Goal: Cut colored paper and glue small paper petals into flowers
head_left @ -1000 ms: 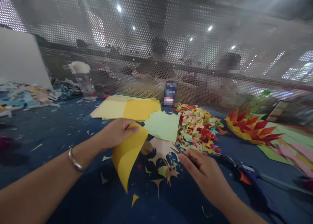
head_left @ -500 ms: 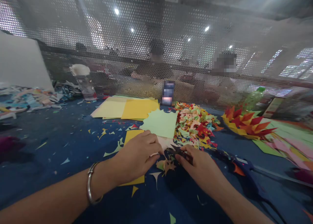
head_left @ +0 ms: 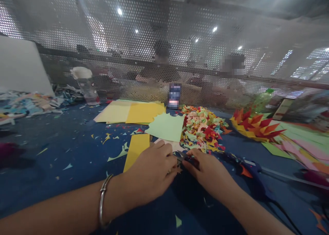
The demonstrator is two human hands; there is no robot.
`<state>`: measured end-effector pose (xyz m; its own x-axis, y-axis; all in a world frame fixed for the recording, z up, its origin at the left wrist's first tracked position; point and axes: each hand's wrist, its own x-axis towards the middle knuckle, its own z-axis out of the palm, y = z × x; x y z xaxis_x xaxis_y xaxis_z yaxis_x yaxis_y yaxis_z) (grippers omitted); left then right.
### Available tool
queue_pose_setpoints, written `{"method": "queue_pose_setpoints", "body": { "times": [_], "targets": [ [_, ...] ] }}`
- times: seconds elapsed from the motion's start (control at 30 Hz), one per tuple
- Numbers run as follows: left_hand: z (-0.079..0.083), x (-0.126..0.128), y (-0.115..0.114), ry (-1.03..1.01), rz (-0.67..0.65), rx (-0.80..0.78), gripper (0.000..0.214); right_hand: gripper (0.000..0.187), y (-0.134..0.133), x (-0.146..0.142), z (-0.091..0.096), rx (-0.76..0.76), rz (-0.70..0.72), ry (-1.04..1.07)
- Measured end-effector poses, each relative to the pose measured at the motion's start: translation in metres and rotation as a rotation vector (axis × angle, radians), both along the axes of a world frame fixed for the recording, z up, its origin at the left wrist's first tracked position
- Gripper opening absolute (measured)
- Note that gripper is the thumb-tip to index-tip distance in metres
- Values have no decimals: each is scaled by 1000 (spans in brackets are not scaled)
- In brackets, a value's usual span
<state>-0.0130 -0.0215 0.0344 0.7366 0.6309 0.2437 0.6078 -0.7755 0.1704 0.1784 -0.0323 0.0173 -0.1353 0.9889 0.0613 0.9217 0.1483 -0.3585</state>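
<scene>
Left hand (head_left: 154,170) lies flat, palm down, fingers loosely together, gripping nothing. It presses on the near end of a yellow sheet (head_left: 136,147) and on a pale cut paper (head_left: 174,145), whose far edge shows just past the fingertips. Metal bracelet (head_left: 102,200) on the left wrist.

Right hand (head_left: 208,171) is just beside the left, fingers curled around small scissors (head_left: 185,157). The dark handles are under the fingers and the blade tips point toward the left hand's fingers, almost touching them. Can't tell if the blades are apart.

The yellow sheet runs from under the left hand away to the far left, flat on the blue table cover (head_left: 51,152). Just beyond the hands lies a light green sheet (head_left: 167,127) with a jagged cut edge, overlapping the pale paper. Right of it is a pile of coloured paper scraps (head_left: 203,128). Stack of yellow sheets (head_left: 131,112) further back. A dark glue gun (head_left: 253,180) lies right of the right hand, near it. Spiky orange-red paper piece (head_left: 254,125) far right. Clear cup with white lid (head_left: 86,84) back left, by the perforated screen (head_left: 128,50).
</scene>
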Motion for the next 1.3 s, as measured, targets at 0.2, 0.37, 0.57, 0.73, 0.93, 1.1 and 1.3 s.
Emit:
{"method": "queue_pose_setpoints", "body": {
  "times": [0.2, 0.37, 0.57, 0.73, 0.93, 1.1, 1.3],
  "targets": [
    [-8, 10, 4, 38, 66, 46, 18, 10, -1, 3, -3, 21, 3, -6],
    [-13, 13, 6, 18, 115, 52, 19, 11, -3, 5, -2, 50, 17, -28],
    [-18, 11, 9, -24, 91, -18, 14, 11, -3, 5, -1, 51, 26, -39],
    [-5, 5, 8, -159, 121, -121, 16, 15, -2, 5, -5, 64, -3, -61],
    [3, -6, 13, -503, 178, -369, 24, 19, -5, 4, -4, 74, -10, -80],
    [-5, -5, 14, -532, 178, -406, 19, 23, -7, 7, -7, 113, -17, -158],
    [-8, -3, 15, -655, 132, -613, 20, 22, -14, 7, -4, 201, -43, -293]
  ]
}}
